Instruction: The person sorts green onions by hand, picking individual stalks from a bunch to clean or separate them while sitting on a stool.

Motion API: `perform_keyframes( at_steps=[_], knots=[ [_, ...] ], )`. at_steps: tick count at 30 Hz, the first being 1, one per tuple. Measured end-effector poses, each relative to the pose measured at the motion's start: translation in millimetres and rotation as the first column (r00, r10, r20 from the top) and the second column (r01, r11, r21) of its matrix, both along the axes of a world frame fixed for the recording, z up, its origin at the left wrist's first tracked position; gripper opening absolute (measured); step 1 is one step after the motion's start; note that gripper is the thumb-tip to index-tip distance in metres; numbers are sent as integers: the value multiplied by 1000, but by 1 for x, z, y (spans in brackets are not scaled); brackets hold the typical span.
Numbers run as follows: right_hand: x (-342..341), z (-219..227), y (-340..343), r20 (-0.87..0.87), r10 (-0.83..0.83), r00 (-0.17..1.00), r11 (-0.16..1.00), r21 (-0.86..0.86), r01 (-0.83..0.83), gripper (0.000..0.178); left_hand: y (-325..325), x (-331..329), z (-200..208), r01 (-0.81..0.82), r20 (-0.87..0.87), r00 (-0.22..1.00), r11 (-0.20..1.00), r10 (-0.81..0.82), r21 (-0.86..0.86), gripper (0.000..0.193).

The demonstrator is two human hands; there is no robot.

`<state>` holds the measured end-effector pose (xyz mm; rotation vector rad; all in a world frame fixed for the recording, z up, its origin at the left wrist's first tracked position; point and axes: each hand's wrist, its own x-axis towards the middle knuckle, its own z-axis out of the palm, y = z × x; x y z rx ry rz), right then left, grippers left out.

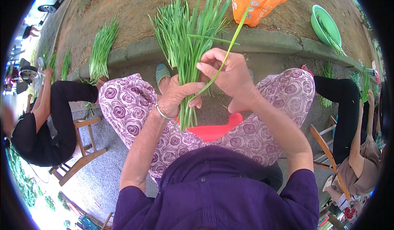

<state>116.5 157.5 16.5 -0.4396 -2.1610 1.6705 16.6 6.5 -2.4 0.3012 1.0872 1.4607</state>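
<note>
My left hand [174, 96] is closed around the lower stalks of a bunch of garlic chives [193, 59], its leaves fanning up and away from me. My right hand [234, 76] is closed in a pinch on chives at the right side of the bunch, thumb and forefinger together. One long yellowish chive leaf [235, 33] runs from by my left hand across my right fingers, its tip reaching toward the orange bag. Another pile of chives [166, 28] lies beyond the bunch on the curb, partly hidden by it.
Below my hands is a red plastic object [211, 132] between my knees. An orange bag [256, 2] and a green basin [326, 24] holding some chives stand beyond the concrete curb [266, 41]. More chives [102, 47] lie left. People on wooden chairs [82, 148] sit on both sides.
</note>
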Motion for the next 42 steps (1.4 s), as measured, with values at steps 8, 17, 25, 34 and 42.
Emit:
perform_keyframes(
  at_steps=[8, 17, 25, 34, 42],
  knots=[
    [0, -1, 3, -84, -83, 993, 985, -155, 69, 8, 0, -1, 7, -36, 130, 991, 991, 20, 126, 32],
    [2, 6, 4, 14, -80, 997, 963, -258, 81, 11, -2, -8, 0, -103, 304, 952, 968, 30, 227, 33],
    [-1, 3, 3, -59, -147, 987, 966, -223, 130, 10, -2, -6, 1, -40, 232, 973, 982, -5, 187, 36],
    [-4, -4, 16, -1, -266, 964, 956, -125, 264, 17, 0, -2, 6, 23, 133, 990, 992, -40, 123, 38],
    [-3, -1, 24, 141, -215, 967, 851, -459, 256, 24, -1, -1, 9, 65, 122, 989, 986, -84, 154, 38]
  ],
)
